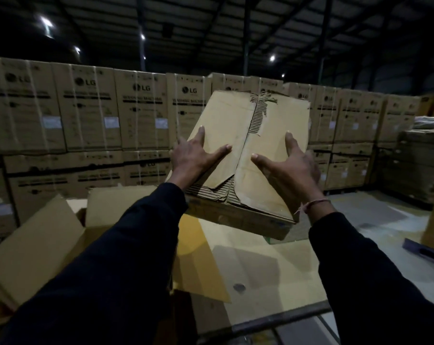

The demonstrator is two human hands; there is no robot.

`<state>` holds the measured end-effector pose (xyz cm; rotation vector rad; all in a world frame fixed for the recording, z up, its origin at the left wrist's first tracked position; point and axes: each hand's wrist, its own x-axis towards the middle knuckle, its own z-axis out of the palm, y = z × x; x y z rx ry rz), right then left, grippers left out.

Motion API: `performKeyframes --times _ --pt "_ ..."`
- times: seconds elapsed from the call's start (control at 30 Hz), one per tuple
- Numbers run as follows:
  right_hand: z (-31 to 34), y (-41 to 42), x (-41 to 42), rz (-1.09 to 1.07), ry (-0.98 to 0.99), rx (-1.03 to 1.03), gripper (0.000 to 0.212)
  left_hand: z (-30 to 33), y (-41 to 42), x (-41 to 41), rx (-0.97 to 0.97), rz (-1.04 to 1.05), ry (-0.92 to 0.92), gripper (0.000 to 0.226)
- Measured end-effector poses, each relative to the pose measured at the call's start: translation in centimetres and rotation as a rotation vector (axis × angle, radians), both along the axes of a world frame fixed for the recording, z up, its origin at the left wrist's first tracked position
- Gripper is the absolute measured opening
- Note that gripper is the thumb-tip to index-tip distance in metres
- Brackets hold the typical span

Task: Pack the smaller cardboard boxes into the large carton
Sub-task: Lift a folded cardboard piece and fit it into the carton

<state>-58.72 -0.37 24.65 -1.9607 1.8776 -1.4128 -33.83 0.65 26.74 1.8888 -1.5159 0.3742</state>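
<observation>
**A:** Head view is showing it plainly. Going left to right: the large carton (61, 235) is sitting low on the left with its flaps standing open, the left hand (196, 155) is spreading over the near left of the small box (248, 155), and the right hand (285, 165) is doing the same on the near right.

**B:** So the small box is being carried?

**A:** It is being held up in the air, tilted, its far end higher, to the right of the large carton's opening and above a flat sheet of cardboard (260, 265). Both hands are lying on its top face with fingers straight and fanned apart, thumbs angled toward the torn middle seam. Neither is curling round an edge that I can see; whether the palms are also clamping the sides is hard to tell in this dim light.

**B:** How should it go in?

**A:** I would say by swinging it left over the opening, levelling it, then lowering it squarely so the corners are missing the raised flaps. The torn top is looking weak, so pressing there is risky.
</observation>
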Motion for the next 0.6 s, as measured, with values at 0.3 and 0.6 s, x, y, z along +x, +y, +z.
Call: performKeyframes --times 0.3,0.6 --pt "4.0 -0.1 11.4 0.106 0.086 -0.069 0.122 1.3 0.6 11.8 -0.102 0.069 0.092 0.118" --pt "2.2 -4.4 22.9 0.252 0.081 -0.067 0.119 -0.6 -0.4 22.4 -0.134 0.28 0.123 0.124"
